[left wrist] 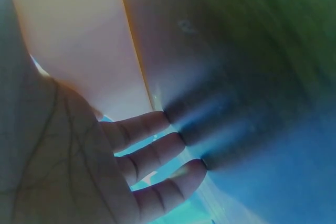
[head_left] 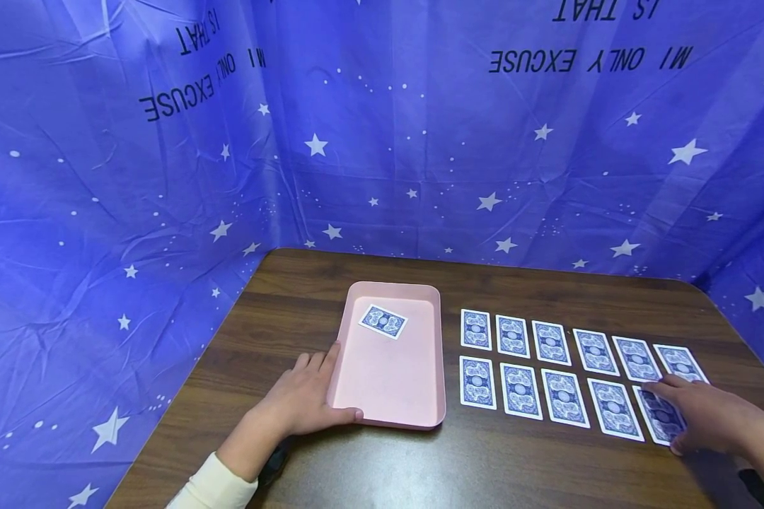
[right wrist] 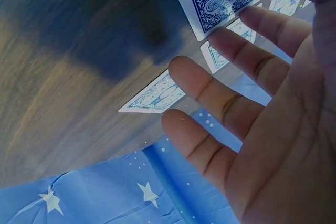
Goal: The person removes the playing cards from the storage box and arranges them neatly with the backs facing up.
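Observation:
My left hand point(head_left: 302, 396) lies at the near left corner of a shallow pink tray point(head_left: 436, 353). Its index finger reaches along the left wall and its thumb rests at the near rim. In the left wrist view the other fingers point(left wrist: 168, 195) extend onto the table beside the tray. One face-down playing card point(head_left: 383, 322) lies askew inside the tray. At the far right my right hand point(head_left: 716, 417) is over the end card point(head_left: 658, 417) of the near row, index finger at its top edge, thumb at its bottom edge. Its other fingers point(right wrist: 197, 85) are spread and extended.
Two rows of blue-backed playing cards, among them a near-row card point(head_left: 477, 382) and a far-row card point(head_left: 475, 329), lie face down right of the tray. Blue star-printed cloth point(head_left: 407, 162) hangs behind and beside the brown wooden table point(head_left: 369, 466).

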Motion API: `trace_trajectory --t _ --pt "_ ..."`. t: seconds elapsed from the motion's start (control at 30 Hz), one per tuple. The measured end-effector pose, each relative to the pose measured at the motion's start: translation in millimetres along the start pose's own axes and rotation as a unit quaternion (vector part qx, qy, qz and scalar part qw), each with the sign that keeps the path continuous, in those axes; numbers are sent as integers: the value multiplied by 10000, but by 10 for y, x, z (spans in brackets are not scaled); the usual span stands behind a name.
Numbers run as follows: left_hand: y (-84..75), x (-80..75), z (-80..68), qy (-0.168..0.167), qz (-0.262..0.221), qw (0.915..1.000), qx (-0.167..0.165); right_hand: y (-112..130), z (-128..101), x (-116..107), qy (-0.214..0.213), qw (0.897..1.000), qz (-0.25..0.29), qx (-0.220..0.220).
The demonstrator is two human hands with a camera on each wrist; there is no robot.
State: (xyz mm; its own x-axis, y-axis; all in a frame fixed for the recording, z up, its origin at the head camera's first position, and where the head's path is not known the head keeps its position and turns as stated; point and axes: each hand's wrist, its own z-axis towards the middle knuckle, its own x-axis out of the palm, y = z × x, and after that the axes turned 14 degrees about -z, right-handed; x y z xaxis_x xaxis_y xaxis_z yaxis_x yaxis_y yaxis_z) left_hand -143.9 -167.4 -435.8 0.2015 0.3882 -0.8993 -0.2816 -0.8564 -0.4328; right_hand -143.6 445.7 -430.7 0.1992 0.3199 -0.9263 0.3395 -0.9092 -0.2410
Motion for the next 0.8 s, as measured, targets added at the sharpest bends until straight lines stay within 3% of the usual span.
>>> trace_trajectory --t 0.3,0.8 --pt "-13 -10 4 -46 -27 10000 66 45 -40 -48 -201 9998 -82 -37" --pt "3 10 7 -112 30 9998 129 13 -28 -5 -36 10000 -18 11"
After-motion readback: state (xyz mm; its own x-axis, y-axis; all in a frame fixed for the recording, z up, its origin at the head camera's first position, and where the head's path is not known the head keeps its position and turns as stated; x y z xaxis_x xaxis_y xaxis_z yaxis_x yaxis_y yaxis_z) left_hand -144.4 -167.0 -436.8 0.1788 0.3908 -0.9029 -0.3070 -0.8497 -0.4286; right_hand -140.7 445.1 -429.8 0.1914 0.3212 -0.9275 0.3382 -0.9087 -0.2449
